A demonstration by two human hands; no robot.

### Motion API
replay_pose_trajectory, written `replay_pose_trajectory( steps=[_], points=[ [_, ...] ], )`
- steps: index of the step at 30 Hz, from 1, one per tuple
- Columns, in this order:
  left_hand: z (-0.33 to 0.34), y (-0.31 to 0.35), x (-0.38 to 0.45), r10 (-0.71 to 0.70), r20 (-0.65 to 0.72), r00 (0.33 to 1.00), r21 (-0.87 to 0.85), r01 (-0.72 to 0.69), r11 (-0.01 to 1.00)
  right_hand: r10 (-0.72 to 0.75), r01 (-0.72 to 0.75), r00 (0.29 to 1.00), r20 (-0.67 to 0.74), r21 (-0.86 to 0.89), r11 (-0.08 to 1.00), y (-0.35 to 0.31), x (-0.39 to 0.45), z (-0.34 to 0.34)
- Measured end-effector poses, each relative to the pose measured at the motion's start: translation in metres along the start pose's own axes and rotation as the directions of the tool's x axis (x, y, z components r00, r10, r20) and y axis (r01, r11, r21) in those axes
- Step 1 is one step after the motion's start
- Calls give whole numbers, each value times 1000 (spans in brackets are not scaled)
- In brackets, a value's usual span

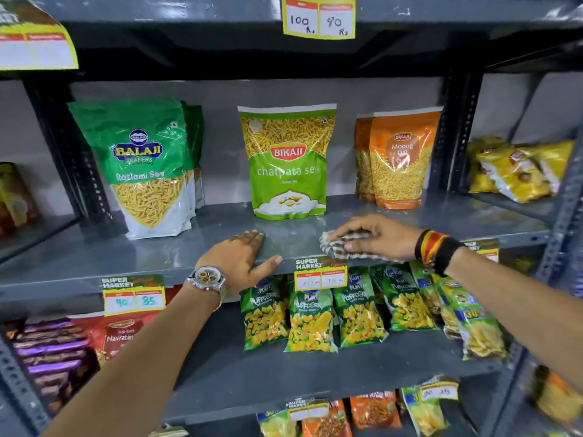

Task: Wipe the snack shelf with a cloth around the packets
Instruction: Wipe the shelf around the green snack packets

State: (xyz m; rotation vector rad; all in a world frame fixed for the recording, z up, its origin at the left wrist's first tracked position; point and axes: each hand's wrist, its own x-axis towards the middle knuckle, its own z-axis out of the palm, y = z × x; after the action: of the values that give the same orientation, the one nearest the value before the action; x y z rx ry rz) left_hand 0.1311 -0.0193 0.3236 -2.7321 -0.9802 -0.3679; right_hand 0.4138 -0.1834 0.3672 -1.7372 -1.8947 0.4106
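Note:
The grey metal snack shelf (94, 253) carries three groups of upright packets: green Balaji Ratlami Sev (142, 171) at the left, green Bikaji chatpata sev (288, 162) in the middle, orange Bikaji Moong Dal (399, 159) at the right. My right hand (375, 236) presses a checked cloth (339, 244) flat on the shelf near its front edge, in front of and to the right of the middle packet. My left hand (243, 260), with a wristwatch, rests palm-down on the shelf's front edge, fingers on top and thumb along the lip, holding nothing.
Price tags (320, 275) hang from the shelf's front lip. Below lies a row of green Puffcorn packets (310, 320) and a red Navratan packet (121, 339). Yellow packets (517, 171) fill the neighbouring rack at the right. Slotted uprights (454, 134) frame the shelf.

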Motion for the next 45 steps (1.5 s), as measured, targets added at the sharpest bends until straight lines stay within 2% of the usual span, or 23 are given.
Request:
replay_pose_trajectory(
  steps=[2, 6, 10, 15, 22, 32, 36, 41, 45],
  points=[
    [-3, 3, 0, -7, -1, 1000, -4, 7, 1000, 2, 3, 996, -94, 55, 998, 3, -7, -17],
    [-8, 27, 5, 62, -21, 998, -9, -62, 998, 89, -47, 939, -334, 134, 990, 27, 16, -58],
    [-12, 63, 23, 114, -1, 993, 1, -114, 993, 119, -75, 929, -351, 138, 988, 54, 64, -63],
    [-6, 79, 39, 91, 56, 994, 7, -91, 996, 120, -62, 918, -379, 161, 985, 85, 126, -53],
    [1, 75, 42, 59, 51, 997, -43, -57, 997, 137, -91, 917, -374, 137, 986, 133, 205, -48],
    [10, 71, 44, 90, -22, 996, -71, -91, 993, 200, -230, 941, -274, -81, 970, 178, 290, -50],
    [10, 70, 44, 101, -34, 994, -45, -103, 994, 178, -218, 958, -223, -170, 961, 197, 308, -47],
    [8, 71, 43, 100, -5, 995, -51, -100, 994, 138, -147, 984, -110, -78, 986, 164, 269, -49],
    [6, 73, 42, 84, 16, 996, -57, -83, 995, 125, -129, 989, -82, -53, 990, 142, 223, -48]
  ],
)
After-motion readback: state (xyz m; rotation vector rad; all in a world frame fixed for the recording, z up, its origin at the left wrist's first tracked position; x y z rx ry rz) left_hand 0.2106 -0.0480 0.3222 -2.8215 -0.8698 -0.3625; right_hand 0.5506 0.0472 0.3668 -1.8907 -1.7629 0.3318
